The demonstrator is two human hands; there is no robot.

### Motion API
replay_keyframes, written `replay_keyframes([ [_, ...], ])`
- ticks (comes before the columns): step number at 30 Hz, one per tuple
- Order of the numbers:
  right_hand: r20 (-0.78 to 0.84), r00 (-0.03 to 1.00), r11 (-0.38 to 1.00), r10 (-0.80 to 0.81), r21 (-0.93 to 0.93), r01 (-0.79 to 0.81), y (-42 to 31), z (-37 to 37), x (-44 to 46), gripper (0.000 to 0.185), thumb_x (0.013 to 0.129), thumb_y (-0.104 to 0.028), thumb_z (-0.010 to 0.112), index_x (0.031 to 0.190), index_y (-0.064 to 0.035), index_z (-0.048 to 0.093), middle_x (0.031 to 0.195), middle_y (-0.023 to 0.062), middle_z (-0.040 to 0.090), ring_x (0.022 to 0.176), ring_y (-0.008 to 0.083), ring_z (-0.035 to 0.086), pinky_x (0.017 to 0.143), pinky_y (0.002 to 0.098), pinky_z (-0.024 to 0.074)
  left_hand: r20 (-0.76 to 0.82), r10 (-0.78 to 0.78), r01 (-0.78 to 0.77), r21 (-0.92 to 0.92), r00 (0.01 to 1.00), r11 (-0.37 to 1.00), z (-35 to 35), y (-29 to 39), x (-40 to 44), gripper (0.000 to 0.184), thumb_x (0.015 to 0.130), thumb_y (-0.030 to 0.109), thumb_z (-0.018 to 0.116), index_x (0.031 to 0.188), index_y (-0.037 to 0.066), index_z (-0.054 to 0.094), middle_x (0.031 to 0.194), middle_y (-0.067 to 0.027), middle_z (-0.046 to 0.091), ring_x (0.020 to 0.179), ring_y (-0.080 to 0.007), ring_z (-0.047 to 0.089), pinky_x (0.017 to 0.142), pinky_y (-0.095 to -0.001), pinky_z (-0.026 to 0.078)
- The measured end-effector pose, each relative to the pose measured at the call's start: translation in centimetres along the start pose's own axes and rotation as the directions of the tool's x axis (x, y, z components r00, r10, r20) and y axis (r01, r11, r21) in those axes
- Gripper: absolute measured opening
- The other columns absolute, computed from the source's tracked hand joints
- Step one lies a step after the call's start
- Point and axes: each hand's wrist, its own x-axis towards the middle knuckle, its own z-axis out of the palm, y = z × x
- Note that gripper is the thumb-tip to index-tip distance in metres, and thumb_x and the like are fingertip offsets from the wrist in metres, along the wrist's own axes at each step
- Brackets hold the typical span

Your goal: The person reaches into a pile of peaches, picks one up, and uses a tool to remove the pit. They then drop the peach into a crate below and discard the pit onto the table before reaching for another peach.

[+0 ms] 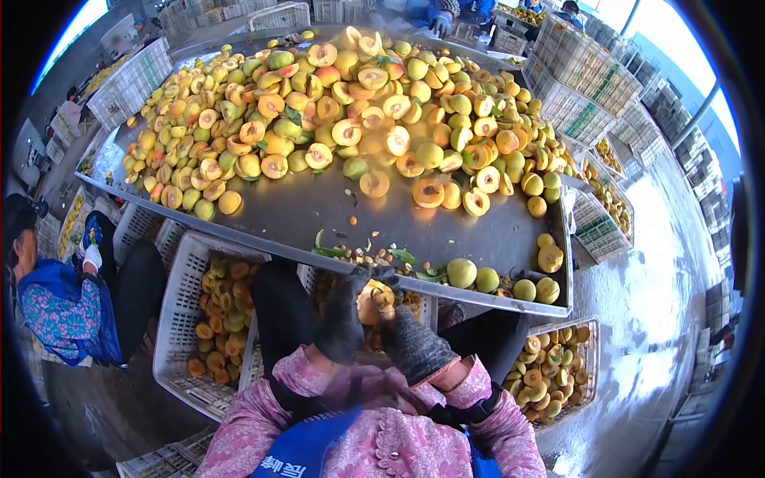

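My left hand (344, 315), in a dark glove, is closed around a halved peach (371, 303) with its cut side up. This is just below the near edge of the metal table (295, 215). My right hand (416, 344), in a grey knit glove, is closed against the right side of the same peach half. A thin curved shape shows at its fingertips, but what it holds is too small to make out. Pits and scraps (374, 256) lie on the table edge beyond my hands. Past them rises a large heap of halved peaches (351, 119).
A crate of peach halves (179, 319) stands left of my legs, another crate (591, 374) to the right. Whole peaches (460, 273) lie along the table's near rim. A co-worker (68, 295) sits at the left. Stacked crates (586, 68) stand at the far right beside wet floor.
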Motion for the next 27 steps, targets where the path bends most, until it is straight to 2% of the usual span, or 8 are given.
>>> replay_keyframes([
  [5, 0.016, 0.997, 0.992, -0.071, 0.104, 0.069, 2.0, 2.2, 0.0, 0.042, 0.082, -0.008, 0.054, 0.122, -0.0035, 0.042, 0.089, 0.0199, 0.055, 0.08, 0.0336, 0.057, 0.067, 0.039, 0.0459, 0.098, -0.13, 0.15, -0.237, 0.987, 0.96, 0.0, 0.4, 0.9, 0.032, 0.083, 0.01, 0.055, 0.112, -0.003, 0.051, 0.104, -0.0152, 0.059, 0.096, -0.024, 0.058, 0.084, -0.0347, 0.045],
  [8, 0.02, 0.983, 0.965, -0.183, -0.189, 0.183, 0.2, 0.9, -0.2, 0.038, 0.081, -0.008, 0.057, 0.116, -0.0029, 0.045, 0.086, 0.019, 0.055, 0.077, 0.0315, 0.057, 0.066, 0.038, 0.0458, 0.01, 0.226, -0.214, 0.359, 0.974, 0.908, -0.8, -0.2, 0.4, 0.042, 0.077, 0.016, 0.064, 0.112, -0.002, 0.051, 0.104, -0.0168, 0.059, 0.096, -0.0288, 0.058, 0.084, -0.038, 0.045],
  [11, 0.09, 0.993, 0.984, 0.077, 0.152, -0.09, -0.7, 0.3, -0.3, 0.029, 0.08, -0.01, 0.058, 0.105, -0.0011, 0.047, 0.081, 0.0186, 0.056, 0.073, 0.0314, 0.057, 0.064, 0.0382, 0.0454, 0.218, 0.212, -0.278, 0.349, 0.953, 0.895, -2.3, -1.1, 0.9, 0.051, 0.071, 0.019, 0.069, 0.114, -0.001, 0.051, 0.105, -0.0182, 0.058, 0.098, -0.0334, 0.057, 0.087, -0.0406, 0.044],
  [15, 0.142, 0.989, 0.99, 0.039, 0.13, -0.057, -1.0, -0.3, 0.2, 0.026, 0.081, -0.011, 0.059, 0.102, -0.0005, 0.048, 0.08, 0.0181, 0.058, 0.072, 0.0301, 0.057, 0.064, 0.0377, 0.0457, 0.297, 0.178, -0.298, 0.43, 0.938, 0.853, -2.6, -1.3, 1.3, 0.046, 0.073, 0.015, 0.067, 0.113, -0.001, 0.051, 0.102, -0.0172, 0.059, 0.096, -0.0341, 0.057, 0.086, -0.0405, 0.044],
  [17, 0.112, 0.992, 0.996, -0.054, 0.077, 0.046, -0.5, 0.0, 0.6, 0.027, 0.081, -0.012, 0.06, 0.102, -0.0006, 0.047, 0.082, 0.0179, 0.058, 0.074, 0.0291, 0.058, 0.065, 0.0374, 0.0459, 0.209, 0.22, -0.288, 0.392, 0.953, 0.873, -2.3, -0.9, 0.4, 0.041, 0.075, 0.013, 0.065, 0.111, 0.0, 0.052, 0.101, -0.0164, 0.06, 0.096, -0.0329, 0.057, 0.086, -0.0399, 0.044],
  [20, 0.01, 0.965, 0.965, -0.263, 0.008, 0.263, 0.7, 0.2, 0.0, 0.028, 0.083, -0.016, 0.06, 0.103, -0.0005, 0.047, 0.083, 0.0175, 0.059, 0.075, 0.0276, 0.059, 0.066, 0.0365, 0.0462, 0.101, -0.042, 0.046, -0.04, 0.994, 0.998, -1.2, -0.9, -0.5, 0.036, 0.077, 0.011, 0.062, 0.11, 0.0, 0.053, 0.101, -0.0154, 0.06, 0.096, -0.0301, 0.058, 0.086, -0.0385, 0.045],
  [23, 0.22, 0.97, 0.987, 0.105, 0.093, -0.128, 1.3, 0.9, 0.1, 0.054, 0.086, -0.013, 0.048, 0.137, -0.0123, 0.029, 0.102, 0.0251, 0.053, 0.079, 0.0401, 0.058, 0.066, 0.0455, 0.0469, 0.052, -0.111, 0.113, -0.026, 0.992, 0.993, -0.6, -2.7, -1.6, 0.033, 0.079, 0.01, 0.06, 0.109, 0.0, 0.055, 0.102, -0.0152, 0.061, 0.096, -0.0274, 0.059, 0.087, -0.0371, 0.045],
  [27, 0.064, 0.993, 0.993, 0.099, -0.07, -0.094, -0.8, 0.2, -0.2, 0.03, 0.086, -0.02, 0.057, 0.108, -0.0013, 0.048, 0.087, 0.0198, 0.059, 0.077, 0.0333, 0.06, 0.066, 0.0394, 0.047, -0.03, 0.012, -0.006, 0.203, 0.999, 0.979, -0.5, -1.8, -1.2, 0.027, 0.08, 0.009, 0.058, 0.105, 0.0, 0.057, 0.099, -0.0146, 0.062, 0.095, -0.0268, 0.06, 0.085, -0.0367, 0.046],
])
